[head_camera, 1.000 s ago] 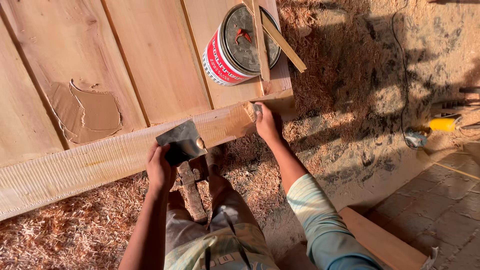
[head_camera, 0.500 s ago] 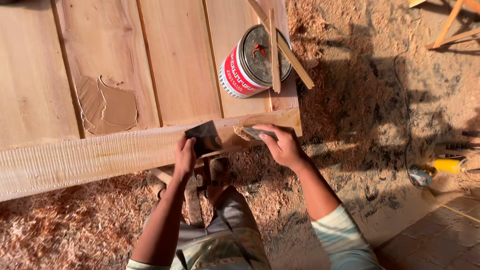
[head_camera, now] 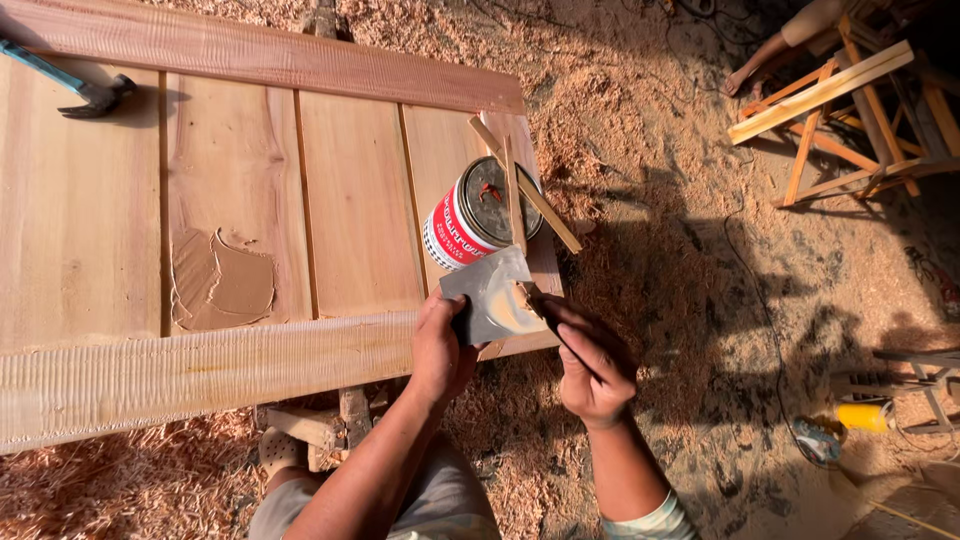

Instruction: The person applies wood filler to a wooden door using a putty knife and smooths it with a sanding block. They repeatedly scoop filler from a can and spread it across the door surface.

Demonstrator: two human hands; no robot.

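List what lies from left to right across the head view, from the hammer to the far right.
Blue-handled hammer → smear of brown putty on the wooden door panel → left hand holding the flat metal scraper → right hand → yellow power tool on the sawdust floor.

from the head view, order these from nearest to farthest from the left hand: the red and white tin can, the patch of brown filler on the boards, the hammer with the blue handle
From the left hand:
1. Red and white tin can, just above it on the wooden panel's right end.
2. Patch of brown filler, further left on the boards.
3. Hammer with the blue handle, at the panel's far upper-left corner.
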